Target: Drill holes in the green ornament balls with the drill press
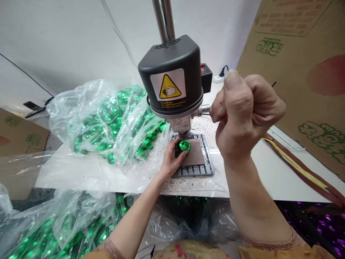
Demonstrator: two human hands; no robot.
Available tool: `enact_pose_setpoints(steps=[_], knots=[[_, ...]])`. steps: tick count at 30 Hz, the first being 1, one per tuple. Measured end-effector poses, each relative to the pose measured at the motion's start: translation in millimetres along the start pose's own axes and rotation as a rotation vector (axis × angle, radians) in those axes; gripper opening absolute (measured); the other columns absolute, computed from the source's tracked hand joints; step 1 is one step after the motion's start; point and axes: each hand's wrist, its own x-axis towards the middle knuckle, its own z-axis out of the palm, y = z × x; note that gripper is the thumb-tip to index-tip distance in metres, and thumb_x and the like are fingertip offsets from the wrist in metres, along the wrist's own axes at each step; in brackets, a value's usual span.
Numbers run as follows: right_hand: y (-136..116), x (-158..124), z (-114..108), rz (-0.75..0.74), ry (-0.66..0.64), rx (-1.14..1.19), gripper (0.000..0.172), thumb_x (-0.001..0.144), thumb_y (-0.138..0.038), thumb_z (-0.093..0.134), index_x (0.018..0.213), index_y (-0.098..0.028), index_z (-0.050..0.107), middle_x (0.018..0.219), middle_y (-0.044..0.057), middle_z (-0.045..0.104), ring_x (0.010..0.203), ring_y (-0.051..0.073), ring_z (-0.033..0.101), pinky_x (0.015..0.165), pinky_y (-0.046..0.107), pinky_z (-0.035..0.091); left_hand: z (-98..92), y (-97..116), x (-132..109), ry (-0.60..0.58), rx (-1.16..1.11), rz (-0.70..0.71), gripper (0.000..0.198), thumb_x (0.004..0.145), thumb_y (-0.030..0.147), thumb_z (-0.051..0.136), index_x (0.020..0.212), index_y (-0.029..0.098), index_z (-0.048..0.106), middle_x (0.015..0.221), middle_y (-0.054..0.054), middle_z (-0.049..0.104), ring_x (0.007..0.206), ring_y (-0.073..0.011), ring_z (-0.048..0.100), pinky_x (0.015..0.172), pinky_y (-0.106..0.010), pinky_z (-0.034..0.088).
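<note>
A small bench drill press (172, 54) with a black housing and a yellow hand-warning label stands in the middle. Under its chuck (183, 135), a shiny green faceted ball (184, 145) rests on a brown board (197, 154), which lies on the slotted metal base (209, 163). My left hand (171, 157) grips the ball from its left side, thumb in front and fingers behind. Raised at the right of the drill, my right hand (244, 113) is closed in a fist around the feed lever (205, 109); most of the lever is hidden by the fingers.
Clear plastic bags of green balls (107, 122) lie left on the white table (88, 172), with more below its front edge (81, 230). Dark shavings surround the base. Cardboard boxes (302, 72) flank the table. Brown and yellow straps (302, 165) lie right; purple shiny items (323, 223) sit below.
</note>
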Motion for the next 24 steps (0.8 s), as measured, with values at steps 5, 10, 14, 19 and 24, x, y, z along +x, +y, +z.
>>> enact_pose_setpoints(steps=[5, 10, 14, 19, 24], knots=[[2.5, -0.7, -0.5, -0.022, -0.009, -0.031, 0.044, 0.096, -0.037, 0.055, 0.062, -0.023, 0.032, 0.055, -0.003, 0.030, 0.047, 0.011, 0.033, 0.049, 0.034, 0.029, 0.2, 4.3, -3.9, -0.013, 0.034, 0.006, 0.052, 0.086, 0.032, 0.072, 0.134, 0.022, 0.054, 0.131, -0.012, 0.063, 0.123, -0.0285, 0.060, 0.106, -0.046, 0.047], [4.6, -0.6, -0.9, -0.074, -0.037, 0.037, 0.041, 0.094, -0.039, 0.059, 0.062, -0.024, 0.036, 0.055, -0.003, 0.032, 0.048, 0.012, 0.033, 0.049, 0.034, 0.027, 2.8, 9.8, -6.0, -0.041, -0.046, 0.004, 0.048, 0.090, 0.036, 0.069, 0.133, 0.022, 0.053, 0.130, -0.011, 0.063, 0.122, -0.0265, 0.061, 0.106, -0.042, 0.048], [4.0, -0.6, -0.6, -0.074, -0.029, -0.042, 0.044, 0.096, -0.041, 0.055, 0.063, -0.024, 0.032, 0.054, -0.003, 0.029, 0.046, 0.012, 0.033, 0.047, 0.034, 0.027, 5.8, 7.8, -5.8, 0.014, -0.137, -0.060, 0.046, 0.091, 0.040, 0.069, 0.130, 0.021, 0.054, 0.125, -0.010, 0.065, 0.116, -0.0249, 0.064, 0.103, -0.041, 0.050], [-1.9, 4.3, 3.4, 0.000, 0.007, -0.083, 0.048, 0.096, -0.032, 0.057, 0.060, -0.024, 0.025, 0.050, -0.004, 0.027, 0.042, 0.010, 0.033, 0.043, 0.033, 0.027, 9.9, 7.7, -8.6, 0.044, -0.114, -0.048, 0.053, 0.081, 0.034, 0.079, 0.127, 0.021, 0.056, 0.123, -0.009, 0.066, 0.117, -0.0253, 0.064, 0.104, -0.042, 0.051], [-5.8, 13.4, 7.9, 0.031, 0.014, 0.031, 0.049, 0.091, -0.016, 0.060, 0.055, -0.024, 0.028, 0.047, -0.006, 0.029, 0.039, 0.009, 0.031, 0.043, 0.034, 0.025, 12.8, 12.6, -11.4, 0.026, -0.080, -0.026, 0.048, 0.081, 0.030, 0.079, 0.124, 0.022, 0.058, 0.125, -0.009, 0.066, 0.120, -0.0247, 0.063, 0.106, -0.043, 0.051]])
